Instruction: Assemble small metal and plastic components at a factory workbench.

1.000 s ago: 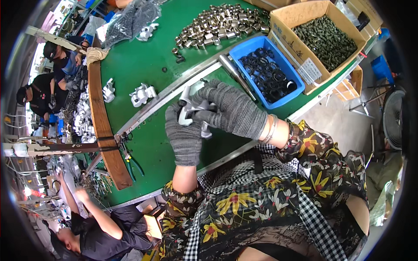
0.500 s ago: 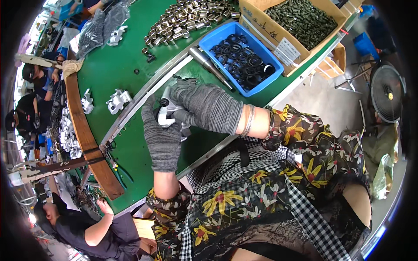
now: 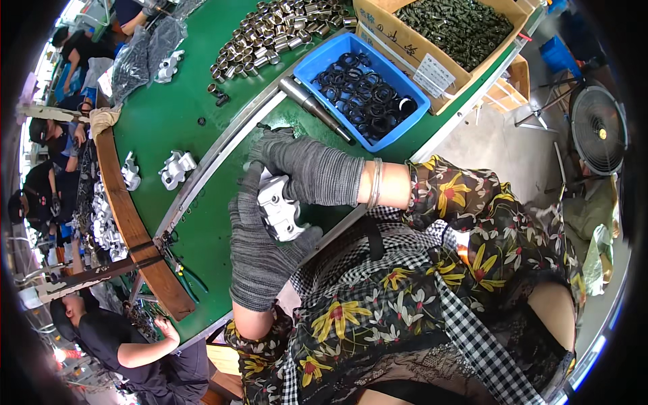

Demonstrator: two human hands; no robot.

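Note:
A silver cast-metal brake caliper (image 3: 279, 208) is between my gloved hands, over the green table close to my body. My left hand (image 3: 256, 250), in a grey knit glove, is wrapped round its left and lower side. My right hand (image 3: 307, 169), gloved alike, is closed at the caliper's upper end. The right fingertips are partly hidden, and whether they hold a small piece too cannot be seen. Beyond the metal rail, another silver caliper (image 3: 177, 169) lies on the table, with a further one (image 3: 131, 171) left of it.
A blue bin (image 3: 422, 111) of black rubber rings stands right of my hands, with a tapered metal rod (image 3: 314, 106) beside it. Behind are a cardboard box (image 3: 442, 101) of small dark parts and heaped metal cylinders (image 3: 263, 40). Pliers (image 3: 192, 280) lie left; a co-worker (image 3: 128, 337) sits lower left.
The caliper has been turned, so a broader face with holes now shows. My left hand has rolled under it and come nearer my body; my right hand stays at its upper end.

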